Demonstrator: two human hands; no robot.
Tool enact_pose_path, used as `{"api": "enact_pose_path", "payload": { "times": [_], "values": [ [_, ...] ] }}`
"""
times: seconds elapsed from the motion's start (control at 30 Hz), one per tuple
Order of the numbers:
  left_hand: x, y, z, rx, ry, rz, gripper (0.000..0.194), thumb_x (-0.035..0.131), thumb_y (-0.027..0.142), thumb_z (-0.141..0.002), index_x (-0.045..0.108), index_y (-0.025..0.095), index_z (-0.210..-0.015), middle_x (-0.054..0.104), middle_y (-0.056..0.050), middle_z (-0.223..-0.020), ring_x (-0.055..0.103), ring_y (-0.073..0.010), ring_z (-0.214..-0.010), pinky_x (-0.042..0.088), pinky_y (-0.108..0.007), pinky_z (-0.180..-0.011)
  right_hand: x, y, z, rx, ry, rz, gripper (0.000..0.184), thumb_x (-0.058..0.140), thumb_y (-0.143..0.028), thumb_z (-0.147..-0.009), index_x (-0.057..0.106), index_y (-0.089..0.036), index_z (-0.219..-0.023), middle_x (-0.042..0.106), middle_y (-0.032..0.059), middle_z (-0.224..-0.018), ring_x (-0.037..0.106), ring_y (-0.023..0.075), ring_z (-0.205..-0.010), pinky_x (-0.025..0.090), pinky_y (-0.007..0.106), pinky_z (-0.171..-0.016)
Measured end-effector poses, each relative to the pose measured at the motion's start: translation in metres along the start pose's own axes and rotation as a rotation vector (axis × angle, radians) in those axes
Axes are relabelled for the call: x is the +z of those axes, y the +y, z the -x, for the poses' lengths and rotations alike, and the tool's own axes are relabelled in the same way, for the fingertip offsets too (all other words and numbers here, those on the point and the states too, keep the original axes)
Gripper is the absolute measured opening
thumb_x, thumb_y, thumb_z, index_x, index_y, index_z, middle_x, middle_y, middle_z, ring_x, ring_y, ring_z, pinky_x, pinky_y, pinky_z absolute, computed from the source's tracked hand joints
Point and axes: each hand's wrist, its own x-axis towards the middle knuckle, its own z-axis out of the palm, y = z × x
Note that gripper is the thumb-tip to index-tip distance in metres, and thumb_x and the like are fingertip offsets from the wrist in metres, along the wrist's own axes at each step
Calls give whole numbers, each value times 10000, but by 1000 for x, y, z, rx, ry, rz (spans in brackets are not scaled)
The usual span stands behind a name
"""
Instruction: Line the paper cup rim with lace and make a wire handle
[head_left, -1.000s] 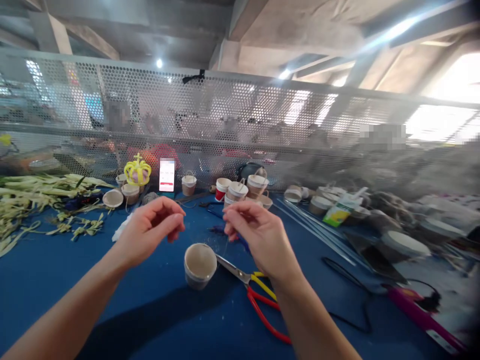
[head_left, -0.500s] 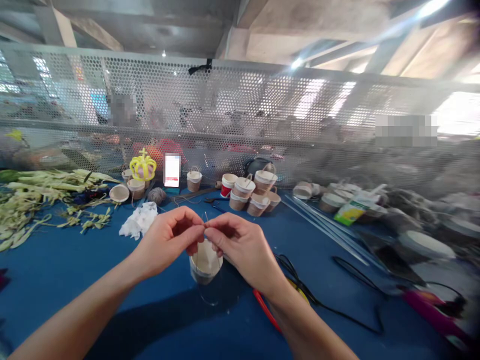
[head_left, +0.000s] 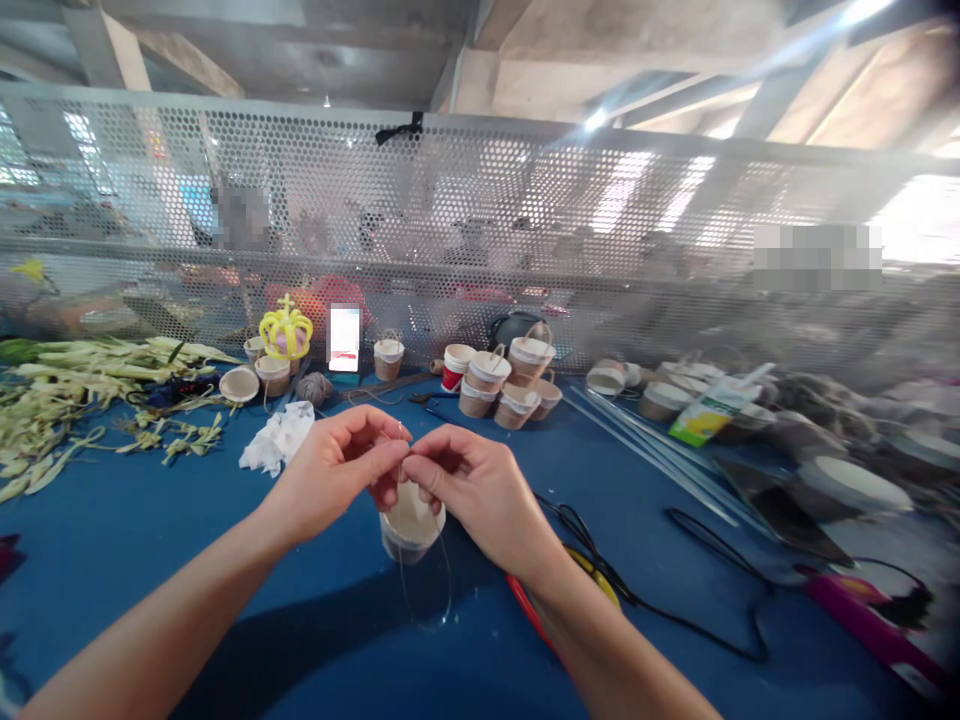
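Note:
My left hand (head_left: 334,478) and my right hand (head_left: 471,492) meet fingertip to fingertip above a small brown paper cup (head_left: 410,527) on the blue table. Both pinch a thin clear thread (head_left: 426,590) whose loop hangs down in front of the cup. Whether the cup rests on the table or hangs from the thread I cannot tell. Red and yellow scissors (head_left: 541,618) lie just under my right wrist, partly hidden by it.
More small cups (head_left: 504,384) cluster at the back middle, next to a phone (head_left: 344,338) and a yellow crown (head_left: 285,333). Pale green leaf strips (head_left: 67,392) lie at the left. White tissue (head_left: 277,440), a black cable (head_left: 675,620), clear rods (head_left: 637,448) and a mesh fence (head_left: 480,230) surround the work area.
My hands were apart above the cup a second ago; they have come together over it, pinching the thread. The scissors are now mostly hidden under my right arm.

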Motion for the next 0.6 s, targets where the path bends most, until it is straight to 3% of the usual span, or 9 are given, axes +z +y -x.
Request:
{"api": "enact_pose_path", "payload": {
  "times": [0.3, 0.6],
  "values": [
    [1, -2, -1, -25, -12, 71, 145, 599, 262, -740, 511, 149, -718, 565, 54, -468, 530, -68, -386, 438, -169, -414, 2, 2, -1, 45, 3, -39, 241, 673, -356, -649, 538, -157, -646, 520, -51, -515, 444, 56, -421, 381, 209, -435],
    [0, -2, 1, -33, -21, -14, 177, 573, 295, -760, 504, 157, -674, 522, 58, -408, 486, -66, -372, 394, -176, -422, 2, 10, -3, 103, -116, -204, 293, 687, -385, -643, 539, -139, -702, 523, -50, -529, 461, 50, -429, 374, 194, -432]
  ]
}}
